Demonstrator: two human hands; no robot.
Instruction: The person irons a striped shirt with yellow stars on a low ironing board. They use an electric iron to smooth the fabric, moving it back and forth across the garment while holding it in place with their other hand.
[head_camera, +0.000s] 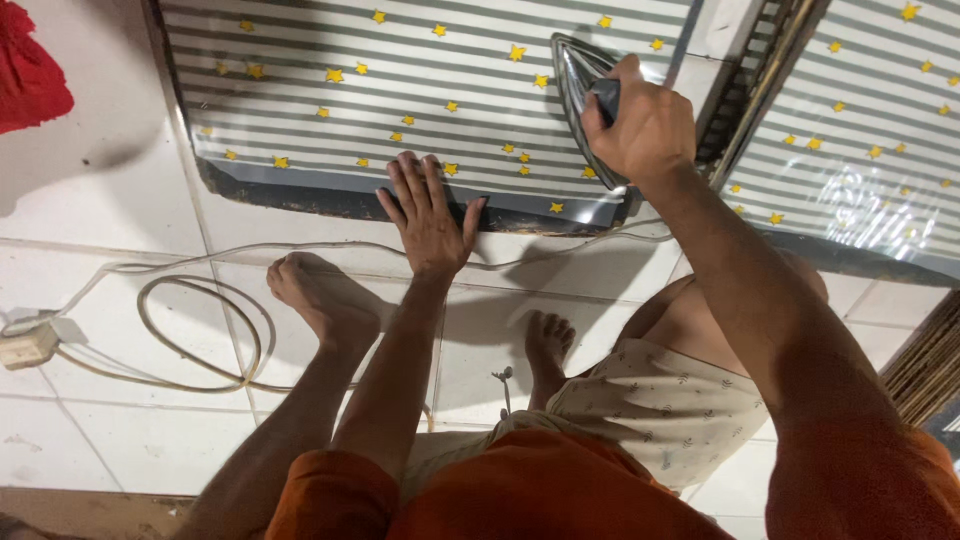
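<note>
Right hand (648, 125) is wrapped tight round the dark handle of an iron (578, 90), fingers curled shut over it, thumb side toward the camera. The iron is tipped on its side edge, shiny soleplate facing left, and sits at the right end of the striped cloth (400, 90), near that cloth's front right corner.

Left hand (430, 215) lies flat, palm down, fingers straight and spread a little apart, thumb out to the right. The fingertips rest on the front edge of the striped cloth, about midway along that edge; the heel of the hand is over the white floor tiles (120, 200). It grips nothing.

The cloth is grey and white striped with small yellow stars and lies on a dark-edged pad on the floor. A second cloth (860, 130) of the same pattern lies to the right, partly under glossy clear film, apart from the first, with a dark slatted strip between them.

White cable (200, 330) loops on the tiles at front left, running to a white plug block (28, 345) near the left edge. A red fabric (30, 70) lies at the top left corner. Both bare feet rest on the tiles just before the cloth's front edge.
</note>
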